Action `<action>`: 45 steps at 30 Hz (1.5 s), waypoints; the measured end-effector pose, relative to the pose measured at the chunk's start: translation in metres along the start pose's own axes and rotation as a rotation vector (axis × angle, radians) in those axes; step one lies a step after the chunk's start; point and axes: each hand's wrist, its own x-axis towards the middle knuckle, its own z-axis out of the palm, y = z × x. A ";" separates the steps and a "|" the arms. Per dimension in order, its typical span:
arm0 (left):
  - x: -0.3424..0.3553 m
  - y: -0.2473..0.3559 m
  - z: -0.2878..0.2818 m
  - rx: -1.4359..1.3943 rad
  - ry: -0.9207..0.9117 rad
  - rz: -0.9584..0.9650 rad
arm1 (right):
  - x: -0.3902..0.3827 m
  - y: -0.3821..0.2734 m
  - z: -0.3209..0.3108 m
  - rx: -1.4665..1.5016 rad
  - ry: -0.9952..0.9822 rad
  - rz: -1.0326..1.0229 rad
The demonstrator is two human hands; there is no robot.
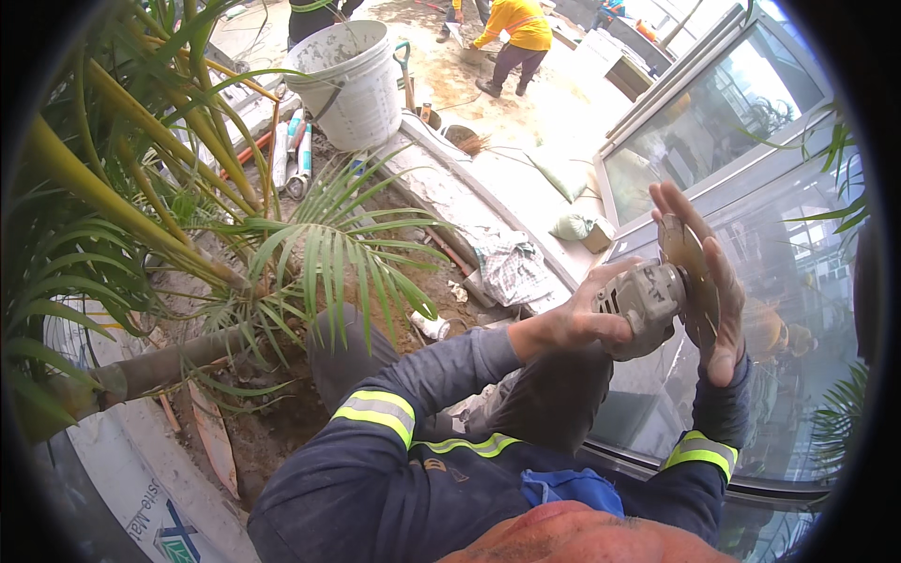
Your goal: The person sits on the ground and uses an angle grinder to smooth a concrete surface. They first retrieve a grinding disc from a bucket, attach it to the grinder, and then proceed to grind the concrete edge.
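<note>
Grinder (646, 302), a small grey angle tool, sits at about three o'clock in the head view, raised in front of a glass panel (723, 141). Left hand (572, 324) is clenched around its body. Right hand (699, 281) lies flat and spread, palm against the worn disc (690, 267) at the tool's head. At eleven o'clock a white bucket (347, 84) stands beyond palm fronds (328, 253); a person in yellow (516, 33) bends at twelve.

My left hand (572, 324) covers the grinder (646, 302) body's near side; its disc (690, 272) hides most of my right hand's (709, 281) palm behind it.
</note>
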 end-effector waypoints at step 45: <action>0.038 0.033 -0.057 -0.050 0.437 0.179 | -0.061 0.062 0.085 -0.310 0.343 0.742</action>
